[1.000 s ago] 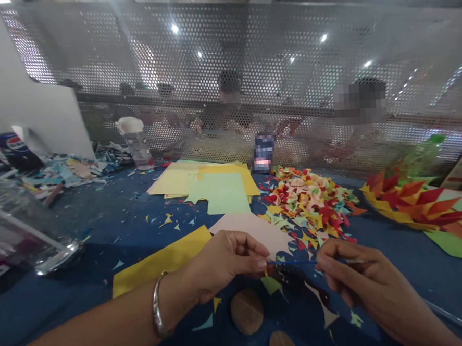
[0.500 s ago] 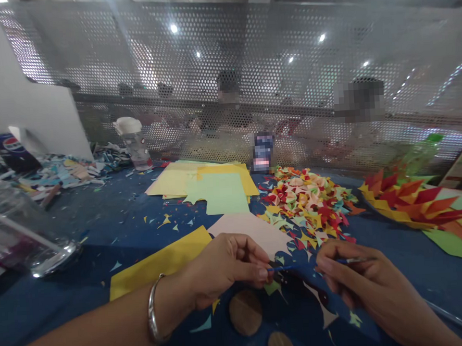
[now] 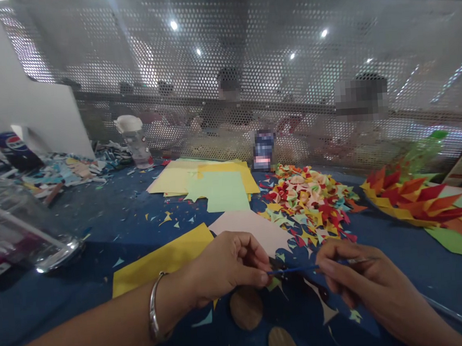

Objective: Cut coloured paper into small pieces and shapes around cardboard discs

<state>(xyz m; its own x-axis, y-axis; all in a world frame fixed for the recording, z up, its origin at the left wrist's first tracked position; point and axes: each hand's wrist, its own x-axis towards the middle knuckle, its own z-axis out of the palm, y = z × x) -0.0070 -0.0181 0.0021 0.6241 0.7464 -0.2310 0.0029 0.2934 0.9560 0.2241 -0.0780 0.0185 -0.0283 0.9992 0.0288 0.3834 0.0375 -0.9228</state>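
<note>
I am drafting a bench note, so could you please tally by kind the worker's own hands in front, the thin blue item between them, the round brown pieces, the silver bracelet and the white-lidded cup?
Hands (left hand, right hand): 2
Thin blue item: 1
Round brown pieces: 2
Silver bracelet: 1
White-lidded cup: 1
Total: 7

A round red-white-and-blue Pepsi emblem stands on the dark label of a bottle [image 3: 14, 147] toward the far left corner of the tabletop [image 3: 112, 222]. The screen of the phone [image 3: 264, 151] at the far edge is too blurred to read.
</note>
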